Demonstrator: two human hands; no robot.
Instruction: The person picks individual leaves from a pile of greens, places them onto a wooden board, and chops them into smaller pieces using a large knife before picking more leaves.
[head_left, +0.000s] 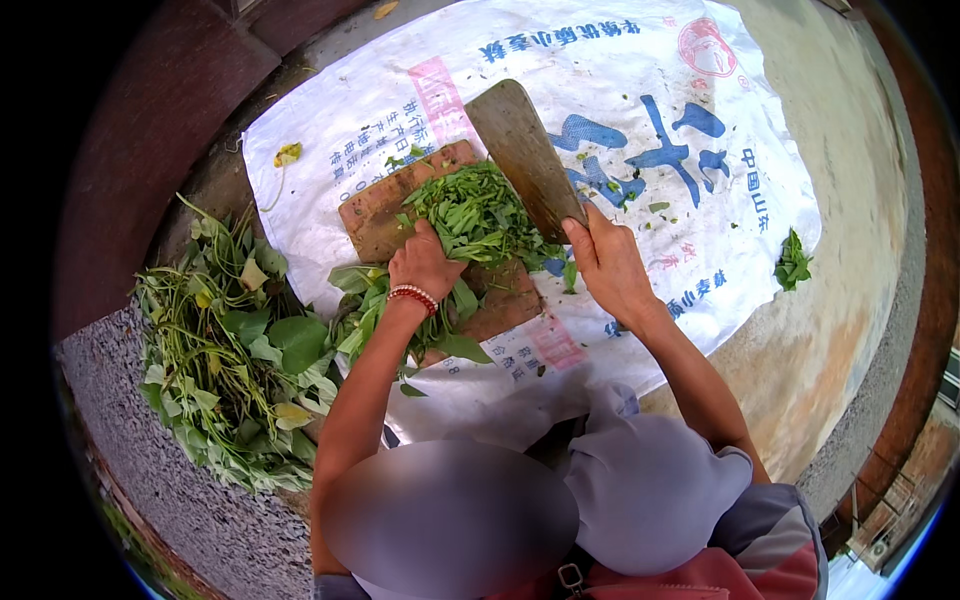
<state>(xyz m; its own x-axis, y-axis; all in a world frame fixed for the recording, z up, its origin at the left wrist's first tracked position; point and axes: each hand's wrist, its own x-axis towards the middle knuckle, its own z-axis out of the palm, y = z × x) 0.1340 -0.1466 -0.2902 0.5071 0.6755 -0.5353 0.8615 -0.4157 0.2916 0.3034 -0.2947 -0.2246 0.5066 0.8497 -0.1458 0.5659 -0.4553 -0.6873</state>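
Observation:
My right hand (613, 264) grips the handle end of a broad cleaver (521, 157), its wide blade slanting up and to the left. Left of the blade, a heap of chopped green leaves (476, 210) lies on a worn wooden cutting board (375, 225). My left hand (424, 262), with beaded bracelets at its wrist, presses on the leaves at the heap's near left edge. Uncut leafy stems (364, 319) stick out below that hand, over the board's near side. What the left fingers hold beneath them is partly hidden.
Under the board spreads a white woven sack (675, 225) bearing printed writing, with leaf scraps on it. A large pile of leafy vines (240, 352) lies at left. A small leaf clump (793, 260) sits at the sack's right edge, a yellowed leaf (287, 154) at its upper left.

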